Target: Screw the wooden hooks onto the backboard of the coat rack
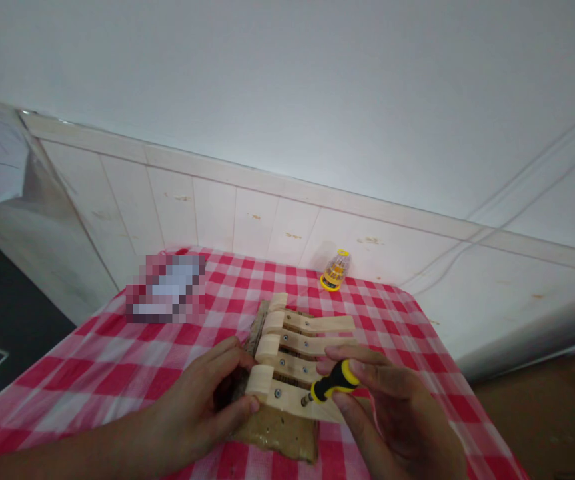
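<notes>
A wooden piece [292, 360] made of several pale slats screwed to a brown board [280, 437] lies on the red-and-white checked tablecloth [117, 360]. My left hand [207, 400] grips the board's left edge, thumb on the nearest slat. My right hand [392, 413] is closed on a small black-and-yellow screwdriver [332, 385]. Its tip sits on a screw in the nearest slat.
A clear bit holder with a yellow base [336, 270] stands at the table's far edge, next to the white panelled wall. A blurred-out object [167, 290] lies at the far left of the table. Floor shows to the left and right of the table.
</notes>
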Available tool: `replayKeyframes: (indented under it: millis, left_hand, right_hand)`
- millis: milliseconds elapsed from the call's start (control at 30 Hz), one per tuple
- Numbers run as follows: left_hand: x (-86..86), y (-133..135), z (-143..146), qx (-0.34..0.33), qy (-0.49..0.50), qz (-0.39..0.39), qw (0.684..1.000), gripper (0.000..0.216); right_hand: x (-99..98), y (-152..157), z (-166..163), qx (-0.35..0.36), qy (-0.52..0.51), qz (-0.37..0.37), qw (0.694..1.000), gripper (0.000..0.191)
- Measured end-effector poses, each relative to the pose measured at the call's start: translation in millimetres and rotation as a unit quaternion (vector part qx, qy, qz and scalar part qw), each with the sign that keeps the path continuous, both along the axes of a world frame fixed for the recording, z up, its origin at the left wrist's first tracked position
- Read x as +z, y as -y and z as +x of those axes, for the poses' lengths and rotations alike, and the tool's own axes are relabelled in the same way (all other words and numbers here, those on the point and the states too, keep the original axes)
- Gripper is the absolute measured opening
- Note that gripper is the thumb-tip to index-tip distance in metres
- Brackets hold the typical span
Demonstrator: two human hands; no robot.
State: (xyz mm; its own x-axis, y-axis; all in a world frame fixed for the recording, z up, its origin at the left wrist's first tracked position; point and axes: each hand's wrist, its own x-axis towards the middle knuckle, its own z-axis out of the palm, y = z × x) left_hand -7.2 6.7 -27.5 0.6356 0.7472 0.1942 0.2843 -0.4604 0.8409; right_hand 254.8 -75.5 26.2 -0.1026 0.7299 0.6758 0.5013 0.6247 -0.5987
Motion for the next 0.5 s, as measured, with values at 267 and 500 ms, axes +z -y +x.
replayKeyframes:
  millis: [267,500]
  left_hand:
    - [-0.3,-0.6,1.5,0.001,-0.002,0.000,1.000,0.014]
    - [0.2,0.2,0.8,0.001,0.004,0.002,1.000,0.015]
  right_hand:
    - [7.7,-3.8,4.3,-0.041,0.102,0.026,0.994,0.047]
    - [1.8,-1.0,6.7,-0.045,0.077,0.027,0.996,0.050]
